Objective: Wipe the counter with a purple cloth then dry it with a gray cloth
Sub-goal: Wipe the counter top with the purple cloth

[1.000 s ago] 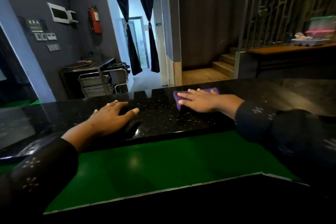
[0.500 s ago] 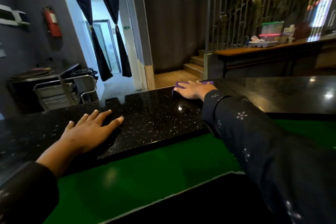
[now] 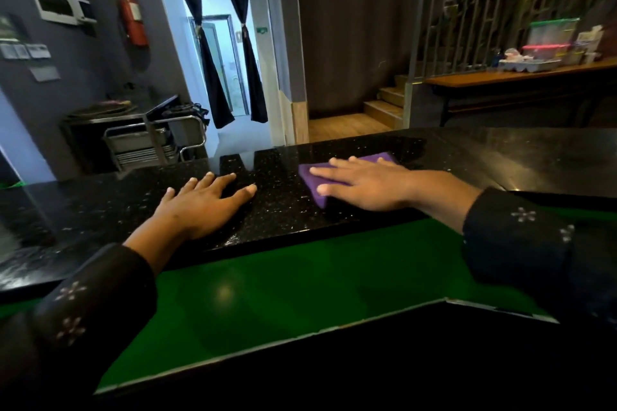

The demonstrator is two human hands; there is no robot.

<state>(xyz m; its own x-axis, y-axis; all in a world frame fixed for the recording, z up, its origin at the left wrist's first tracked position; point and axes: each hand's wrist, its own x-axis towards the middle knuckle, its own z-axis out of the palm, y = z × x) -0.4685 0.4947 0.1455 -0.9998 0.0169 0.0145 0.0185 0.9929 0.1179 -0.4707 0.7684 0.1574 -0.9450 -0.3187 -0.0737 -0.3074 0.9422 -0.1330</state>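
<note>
Right hand is pressing flat, fingers spread, on purple cloth, fingertips pointing 9 o'clock along the counter. Left hand is resting open and empty at the cloth's 9 o'clock, so the right is doing the wiping.

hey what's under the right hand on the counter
A purple cloth lies flat under the right hand on the black counter. Its left edge and far corner show; the palm covers the rest.

A red fire extinguisher hangs beside the curtained doorway.

Purple cloth folded flat on glossy black speckled counter, near far edge
</note>
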